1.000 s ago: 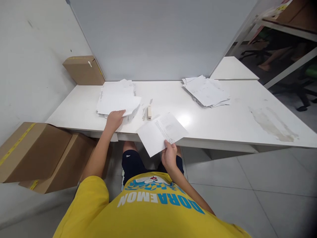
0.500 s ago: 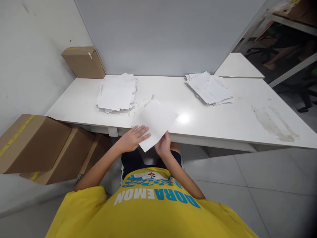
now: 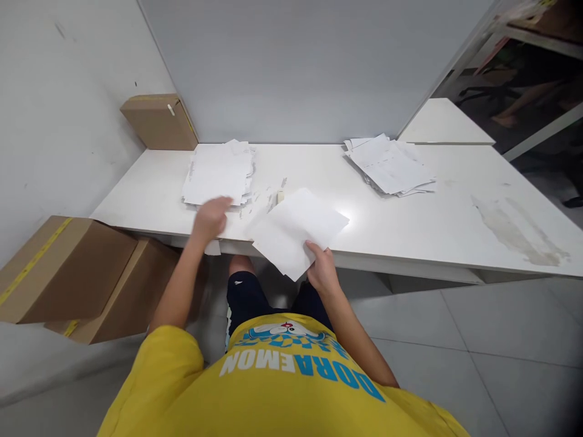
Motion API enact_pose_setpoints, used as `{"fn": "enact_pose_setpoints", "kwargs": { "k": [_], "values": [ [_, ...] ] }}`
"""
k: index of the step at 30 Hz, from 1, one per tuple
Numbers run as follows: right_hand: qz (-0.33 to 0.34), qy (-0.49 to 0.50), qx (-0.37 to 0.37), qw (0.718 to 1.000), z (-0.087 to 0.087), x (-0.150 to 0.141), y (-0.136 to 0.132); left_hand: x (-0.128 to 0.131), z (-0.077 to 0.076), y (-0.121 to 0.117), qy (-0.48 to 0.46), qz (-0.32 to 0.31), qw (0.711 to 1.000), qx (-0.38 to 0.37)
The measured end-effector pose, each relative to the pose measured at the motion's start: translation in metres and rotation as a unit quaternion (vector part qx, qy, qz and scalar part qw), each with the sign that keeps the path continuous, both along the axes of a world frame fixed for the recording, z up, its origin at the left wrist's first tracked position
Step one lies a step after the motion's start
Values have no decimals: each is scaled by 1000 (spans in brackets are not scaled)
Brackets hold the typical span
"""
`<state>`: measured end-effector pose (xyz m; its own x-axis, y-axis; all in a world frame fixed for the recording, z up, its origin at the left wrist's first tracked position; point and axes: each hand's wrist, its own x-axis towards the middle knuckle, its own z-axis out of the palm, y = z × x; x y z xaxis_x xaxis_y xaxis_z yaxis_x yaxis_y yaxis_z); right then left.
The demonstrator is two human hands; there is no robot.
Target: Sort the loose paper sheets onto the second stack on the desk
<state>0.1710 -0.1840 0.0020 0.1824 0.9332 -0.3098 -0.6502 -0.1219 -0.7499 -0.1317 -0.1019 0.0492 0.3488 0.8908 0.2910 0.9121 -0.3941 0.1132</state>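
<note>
The paper (image 3: 296, 233) juts past the near edge of the table (image 3: 455, 212), grasped by the fingers of the right hand (image 3: 324, 271), while the left hand (image 3: 211, 220), its blurred grip impossible to tell, has moved off it to the left stack (image 3: 218, 173), one of two with the right stack (image 3: 392, 167).

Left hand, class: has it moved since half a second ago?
Yes: judged against the table, the left hand has moved left and forward, toward the left paper stack.

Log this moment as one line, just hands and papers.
left hand: blurred, near left paper stack, contact unclear | right hand: holding white paper | right paper stack: on table, untouched
</note>
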Motion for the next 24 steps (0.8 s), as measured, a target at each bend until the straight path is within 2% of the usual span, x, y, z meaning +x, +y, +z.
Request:
{"fn": "enact_pose_setpoints", "kwargs": {
  "k": [2,4,6,9,13,16,19,21,24],
  "values": [
    [-14,-3,-3,1000,-2,9,-2,-42,-1,33,-9,68,998,4],
    [-29,-7,-18,999,-4,17,-4,-73,-6,54,-3,73,997,-41],
    [-38,-13,-27,999,-7,22,-7,-89,-14,62,2,48,997,-63],
    [-36,-14,-16,999,-11,27,-9,-91,-26,58,-20,9,999,-40],
    [-30,-13,-32,999,-17,27,-10,-80,-29,45,-69,-19,997,7],
    [-19,-16,-36,999,-20,22,-9,-66,-23,32,-84,24,995,47],
    [1,3,-45,999,-19,9,-8,-36,-18,9,-104,62,988,93],
    [21,21,-46,999,-15,-2,-7,-5,-19,-15,-122,33,986,110],
    [53,37,-38,997,-8,-15,-2,45,-27,-56,-151,-63,980,113]
  ]
}}
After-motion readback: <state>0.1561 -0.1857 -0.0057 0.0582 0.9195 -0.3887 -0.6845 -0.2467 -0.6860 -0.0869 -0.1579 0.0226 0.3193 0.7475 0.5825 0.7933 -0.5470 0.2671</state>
